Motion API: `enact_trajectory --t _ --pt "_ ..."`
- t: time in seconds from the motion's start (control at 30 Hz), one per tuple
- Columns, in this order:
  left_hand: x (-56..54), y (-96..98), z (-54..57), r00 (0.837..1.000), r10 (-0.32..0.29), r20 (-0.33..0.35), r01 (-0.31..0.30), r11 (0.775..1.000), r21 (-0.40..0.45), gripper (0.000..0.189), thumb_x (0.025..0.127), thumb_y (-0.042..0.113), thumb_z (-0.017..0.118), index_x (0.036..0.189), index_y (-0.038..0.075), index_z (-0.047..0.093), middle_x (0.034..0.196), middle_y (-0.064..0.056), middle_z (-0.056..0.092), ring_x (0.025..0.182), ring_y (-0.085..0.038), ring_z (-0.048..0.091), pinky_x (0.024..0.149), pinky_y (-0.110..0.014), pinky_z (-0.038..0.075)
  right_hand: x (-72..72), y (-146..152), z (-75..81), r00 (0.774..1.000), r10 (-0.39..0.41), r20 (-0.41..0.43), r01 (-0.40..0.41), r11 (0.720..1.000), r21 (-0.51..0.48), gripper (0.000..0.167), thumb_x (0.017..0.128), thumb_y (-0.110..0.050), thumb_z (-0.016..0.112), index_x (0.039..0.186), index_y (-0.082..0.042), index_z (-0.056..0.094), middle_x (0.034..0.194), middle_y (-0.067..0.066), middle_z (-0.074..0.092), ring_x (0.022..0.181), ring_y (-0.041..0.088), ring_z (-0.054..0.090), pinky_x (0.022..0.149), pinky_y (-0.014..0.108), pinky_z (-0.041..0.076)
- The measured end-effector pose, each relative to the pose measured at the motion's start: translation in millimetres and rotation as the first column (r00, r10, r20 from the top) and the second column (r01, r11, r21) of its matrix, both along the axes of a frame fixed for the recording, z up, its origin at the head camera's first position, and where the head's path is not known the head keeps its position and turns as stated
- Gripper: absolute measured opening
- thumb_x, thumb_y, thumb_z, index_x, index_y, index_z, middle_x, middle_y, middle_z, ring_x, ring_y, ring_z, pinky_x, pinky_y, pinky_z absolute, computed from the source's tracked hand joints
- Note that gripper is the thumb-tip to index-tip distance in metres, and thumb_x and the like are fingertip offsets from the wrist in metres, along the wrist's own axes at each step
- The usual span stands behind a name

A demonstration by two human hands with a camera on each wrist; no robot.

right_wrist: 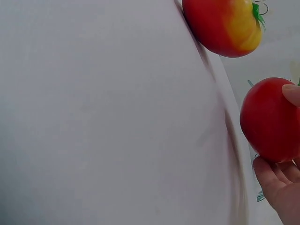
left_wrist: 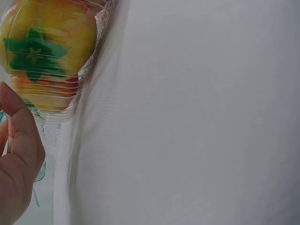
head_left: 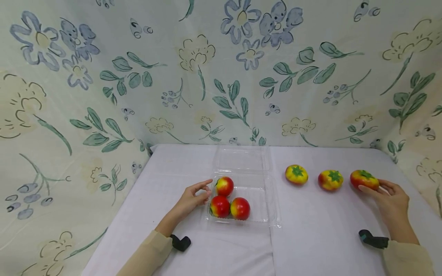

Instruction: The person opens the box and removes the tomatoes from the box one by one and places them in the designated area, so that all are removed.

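My right hand [head_left: 393,199] grips a red-and-yellow tomato [head_left: 364,179] at the right of the table, thumb on the near side and fingers behind. In the right wrist view this tomato [right_wrist: 272,122] shows its smooth red side, partly covered by the thumb. Two similar tomatoes with green star-shaped tops, a middle one [head_left: 330,180] and a left one [head_left: 296,174], lie in a row beside it. At the left edge of a clear plastic box [head_left: 257,205], my left hand [head_left: 193,197] has its index finger extended along the rim. Three tomatoes [head_left: 240,209] sit in the box's left part.
The box's transparent lid [head_left: 241,159] lies folded back toward the far edge of the table. A white cloth [head_left: 310,230] covers the table. Flower-patterned fabric [head_left: 207,76] hangs behind it and at both sides.
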State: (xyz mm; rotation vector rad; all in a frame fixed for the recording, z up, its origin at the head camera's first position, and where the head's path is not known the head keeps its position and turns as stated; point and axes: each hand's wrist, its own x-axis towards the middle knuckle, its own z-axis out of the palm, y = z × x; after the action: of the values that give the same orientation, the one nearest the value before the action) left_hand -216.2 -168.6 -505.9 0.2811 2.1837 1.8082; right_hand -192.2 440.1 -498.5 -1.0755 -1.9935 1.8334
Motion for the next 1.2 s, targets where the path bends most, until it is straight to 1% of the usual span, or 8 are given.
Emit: enact_trajectory --t 0.13,0.23,0.37,0.73,0.9,1.07,1.13,1.2 --pt "-0.1 0.3 0.7 1.0 -0.002 0.005 0.002 1.0 -0.001 0.054 0.097 0.026 0.066 0.148 0.015 0.05 0.109 -0.009 0.056 0.072 -0.016 0.058 0.075 -0.023 0.055 -3.0 1.9 -2.0 1.0 -0.014 0.023 0.014 1.0 0.0 0.095 0.061 -0.039 0.095 0.141 -0.041 0.043 0.16 -0.006 0.027 0.148 0.016 0.023 0.114 0.031 0.024" --pt "0.1 0.6 1.6 1.0 -0.003 0.005 0.003 1.0 0.0 0.054 0.097 0.026 0.066 0.148 0.015 0.05 0.109 -0.009 0.056 0.073 -0.017 0.058 0.076 -0.023 0.055 -4.0 3.2 -3.6 0.998 0.001 0.056 -0.004 0.998 0.056 0.105 0.062 -0.047 0.091 0.151 -0.035 0.037 0.164 -0.001 0.021 0.15 0.022 0.018 0.116 0.037 0.023" --pt "0.7 0.6 2.1 1.0 0.0 0.004 0.0 1.0 -0.004 0.055 0.097 0.028 0.066 0.148 0.015 0.05 0.108 -0.009 0.057 0.074 -0.018 0.058 0.077 -0.024 0.055 -5.0 3.7 -4.9 0.997 0.013 0.08 -0.02 0.995 0.095 0.108 0.066 -0.05 0.087 0.156 -0.029 0.032 0.165 0.003 0.018 0.15 0.026 0.015 0.117 0.041 0.022" --pt "0.9 0.8 2.8 1.0 0.004 0.003 -0.004 1.0 -0.012 0.055 0.097 0.028 0.067 0.148 0.015 0.05 0.108 -0.009 0.057 0.074 -0.018 0.058 0.077 -0.025 0.055 -7.8 1.6 -4.7 0.998 0.003 0.068 -0.005 0.999 0.041 0.101 0.062 -0.048 0.091 0.148 -0.038 0.039 0.164 -0.001 0.021 0.15 0.021 0.015 0.117 0.038 0.022" --pt "-0.6 -0.1 0.6 1.0 0.003 0.0 -0.003 1.0 -0.011 0.055 0.097 0.027 0.067 0.148 0.013 0.05 0.108 -0.009 0.057 0.072 -0.017 0.058 0.076 -0.023 0.055 -7.6 3.9 -5.8 0.997 0.015 0.081 -0.018 0.999 0.04 0.109 0.06 -0.053 0.09 0.153 -0.035 0.034 0.165 0.002 0.017 0.151 0.023 0.013 0.116 0.04 0.022" --pt "-1.0 -0.2 0.8 1.0 0.002 0.006 -0.002 1.0 -0.011 0.054 0.097 0.025 0.067 0.147 0.014 0.051 0.108 -0.011 0.057 0.073 -0.017 0.058 0.076 -0.023 0.055 -5.8 4.9 -6.0 0.996 0.036 0.086 -0.04 0.998 0.042 0.114 0.061 -0.052 0.089 0.157 -0.031 0.029 0.166 0.004 0.014 0.151 0.024 0.01 0.116 0.041 0.022" --pt "-0.8 -0.1 1.1 1.0 0.006 0.007 -0.006 1.0 -0.011 0.054 0.097 0.025 0.067 0.147 0.014 0.05 0.108 -0.01 0.057 0.072 -0.018 0.058 0.076 -0.023 0.055 -5.4 4.7 -6.7 0.997 0.034 0.071 -0.035 0.999 0.017 0.115 0.06 -0.049 0.091 0.156 -0.032 0.031 0.166 0.002 0.015 0.151 0.023 0.011 0.115 0.04 0.022" --pt "-0.6 -0.1 1.2 1.0 0.007 0.006 -0.007 1.0 -0.01 0.054 0.097 0.024 0.067 0.147 0.014 0.05 0.108 -0.01 0.057 0.073 -0.018 0.058 0.076 -0.024 0.055 -5.4 4.8 -8.2 0.999 0.027 0.046 -0.026 1.0 -0.016 0.109 0.058 -0.046 0.094 0.149 -0.038 0.036 0.165 0.0 0.016 0.151 0.02 0.012 0.114 0.038 0.022"
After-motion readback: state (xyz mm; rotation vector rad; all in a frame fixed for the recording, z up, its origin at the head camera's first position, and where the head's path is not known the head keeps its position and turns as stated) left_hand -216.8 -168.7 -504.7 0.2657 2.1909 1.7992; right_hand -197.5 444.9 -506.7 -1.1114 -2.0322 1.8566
